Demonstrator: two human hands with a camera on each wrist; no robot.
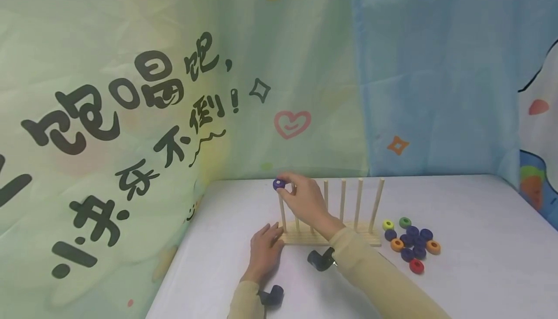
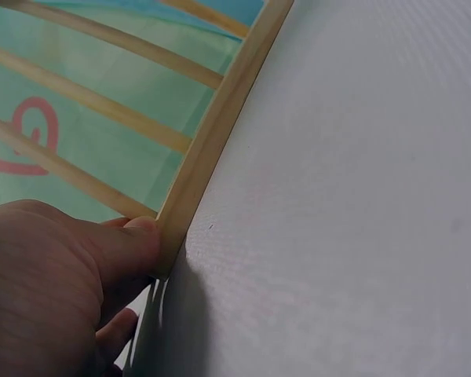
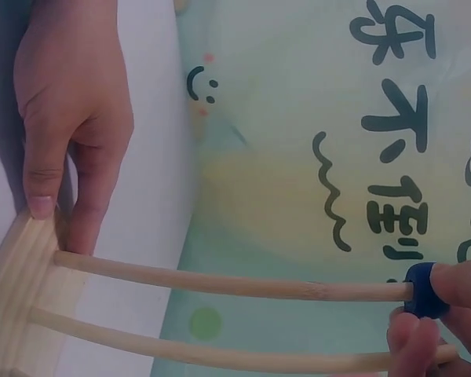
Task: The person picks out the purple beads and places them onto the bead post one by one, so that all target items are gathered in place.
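My right hand pinches a dark blue ring between thumb and fingertips. The ring meets the top of the leftmost peg of a wooden peg rack; whether the peg has entered its hole cannot be told. Low at the rack's left end, my left hand holds the corner of the base with thumb and index finger. In the right wrist view the left thumb and index finger lie on either side of that corner. Several bare upright pegs stand in a row.
Right of the rack lies a loose group of rings: several dark blue rings, orange rings, a yellow ring, a green ring and a red ring. A white table carries everything, with printed curtains behind.
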